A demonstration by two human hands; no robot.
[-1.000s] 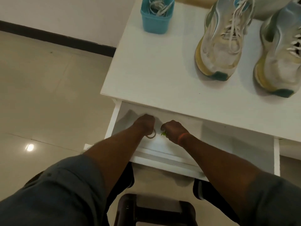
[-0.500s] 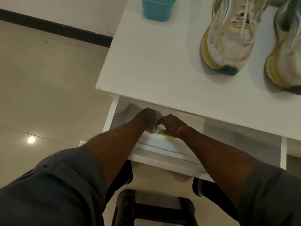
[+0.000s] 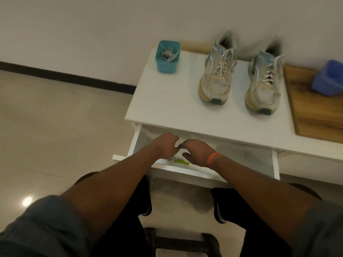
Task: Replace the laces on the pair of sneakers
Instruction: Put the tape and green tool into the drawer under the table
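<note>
Two worn white sneakers with yellow soles, the left sneaker [image 3: 216, 78] and the right sneaker [image 3: 263, 86], stand laced on the white table [image 3: 167, 101], toes toward me. Both my hands reach into the open drawer [image 3: 241, 158] under the tabletop. My left hand [image 3: 167, 145] is curled, knuckles up, and what its fingers hold is hidden. My right hand [image 3: 196, 153], with an orange wristband, hovers beside it with fingers bent and nothing visible in them. A small green-and-white packet [image 3: 181, 161] lies in the drawer just below both hands.
A teal cup [image 3: 168, 56] with loose white laces stands at the table's back left corner. A blue box [image 3: 328, 78] rests on a wooden board [image 3: 315, 112] at the right. A dark stool [image 3: 178, 242] is under me; tiled floor spreads left.
My view has tilted up, showing the whole tabletop. My hands have drawn slightly apart and risen off the green-and-white packet. The loop seen at my left fingers a second ago is gone.
</note>
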